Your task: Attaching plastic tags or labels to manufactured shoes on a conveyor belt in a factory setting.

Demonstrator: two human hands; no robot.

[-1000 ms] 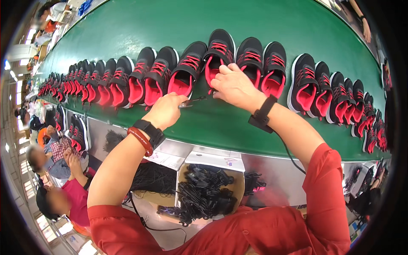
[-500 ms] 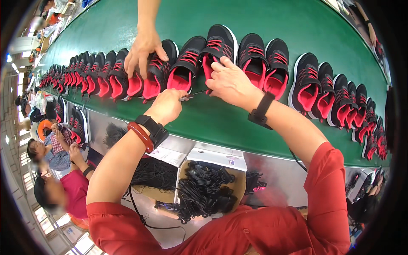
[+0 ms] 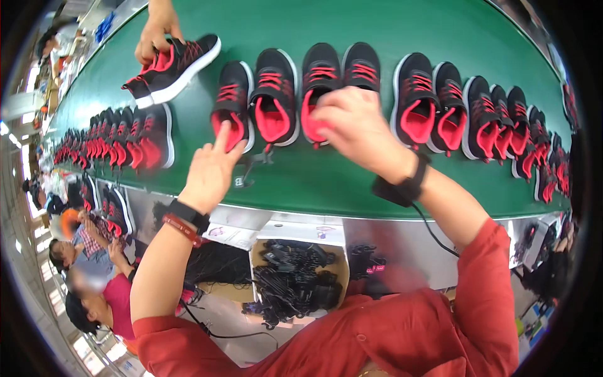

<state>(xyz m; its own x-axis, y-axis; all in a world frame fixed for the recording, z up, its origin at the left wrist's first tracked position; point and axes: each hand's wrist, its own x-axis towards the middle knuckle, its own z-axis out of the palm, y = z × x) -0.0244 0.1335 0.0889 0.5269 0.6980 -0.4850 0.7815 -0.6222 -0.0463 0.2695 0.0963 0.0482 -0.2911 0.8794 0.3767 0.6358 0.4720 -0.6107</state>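
My left hand (image 3: 210, 173) has its fingers apart, the index finger reaching into the pink-lined opening of a black shoe (image 3: 230, 94) with red laces. Beside that hand, a dark plastic hanger (image 3: 254, 166) lies on the green table. My right hand (image 3: 358, 129) is smeared by motion over another black-and-pink shoe (image 3: 321, 66). Its fingers curl at the heel opening, and whether they grip anything is unclear. Another such shoe (image 3: 274, 75) stands between my hands, and one more (image 3: 362, 63) is partly covered by my right hand.
Rows of matching shoes (image 3: 418, 81) run along the green table (image 3: 301, 182). Across it a co-worker's hand (image 3: 158, 31) holds a tilted shoe (image 3: 182, 72). Below the near edge, a box (image 3: 342, 235) holds black hangers (image 3: 295, 270). A cable (image 3: 433, 232) hangs near my right forearm.
My left hand has let go of the dark hanger and moved left to a shoe. The nearby shoes have shifted left, and the co-worker's hand has lifted one away.
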